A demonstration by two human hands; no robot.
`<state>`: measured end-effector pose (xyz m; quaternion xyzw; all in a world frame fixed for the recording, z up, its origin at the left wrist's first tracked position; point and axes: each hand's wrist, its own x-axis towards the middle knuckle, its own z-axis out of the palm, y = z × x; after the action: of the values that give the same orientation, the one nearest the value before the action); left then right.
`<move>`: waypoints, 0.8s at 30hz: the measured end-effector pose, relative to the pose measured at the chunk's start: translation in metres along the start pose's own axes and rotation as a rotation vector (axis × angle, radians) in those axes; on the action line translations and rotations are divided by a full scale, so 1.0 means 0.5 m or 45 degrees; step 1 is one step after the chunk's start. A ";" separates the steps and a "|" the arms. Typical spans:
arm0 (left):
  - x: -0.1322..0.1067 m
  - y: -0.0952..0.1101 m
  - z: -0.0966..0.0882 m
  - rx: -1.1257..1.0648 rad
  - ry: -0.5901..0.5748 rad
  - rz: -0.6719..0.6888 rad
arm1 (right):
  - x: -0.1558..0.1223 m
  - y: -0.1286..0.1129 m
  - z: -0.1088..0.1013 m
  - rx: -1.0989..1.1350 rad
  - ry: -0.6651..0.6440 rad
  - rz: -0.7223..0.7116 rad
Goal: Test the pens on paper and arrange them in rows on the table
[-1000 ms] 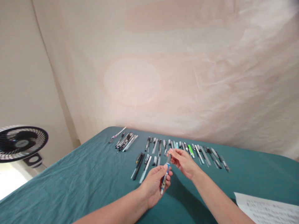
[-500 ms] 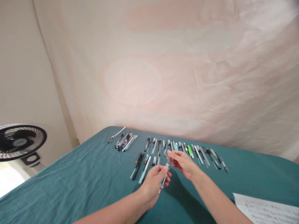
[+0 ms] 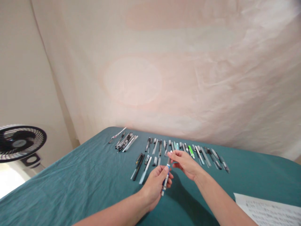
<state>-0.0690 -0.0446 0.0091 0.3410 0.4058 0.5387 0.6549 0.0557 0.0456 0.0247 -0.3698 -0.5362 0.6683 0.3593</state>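
A blue-and-white pen (image 3: 166, 182) with a greyish upper end is held up over the table, slightly tilted. My left hand (image 3: 156, 182) is closed round its barrel, thumb on top. My right hand (image 3: 184, 162) pinches the pen's upper grey end between thumb and fingertips, and the very tip is hidden there. Just left of my left hand lie a pale clear pen (image 3: 145, 170) and a black pen (image 3: 139, 168). Beyond my right hand is a row of pens and caps, among them a bright green piece (image 3: 191, 152).
A dark green cloth (image 3: 77, 185) covers the table. At the far left lies a bunch of pens (image 3: 127, 142). A sheet of paper with writing (image 3: 265, 210) rests at the lower right. A black fan (image 3: 22, 142) stands beyond the left edge, and a pale sheet (image 3: 178, 78) hangs behind.
The pen has turned a little in my hands and stands slightly more upright. My right hand keeps its pinch at the upper end, shifted slightly. The pens on the table have stayed put.
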 end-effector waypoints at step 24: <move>0.005 -0.010 -0.007 -0.078 -0.016 -0.111 | -0.005 -0.010 0.004 -0.194 0.005 0.045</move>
<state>-0.0696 -0.0431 0.0027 0.3060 0.3994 0.5196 0.6905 0.0554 0.0432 0.0301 -0.4068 -0.5780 0.6312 0.3193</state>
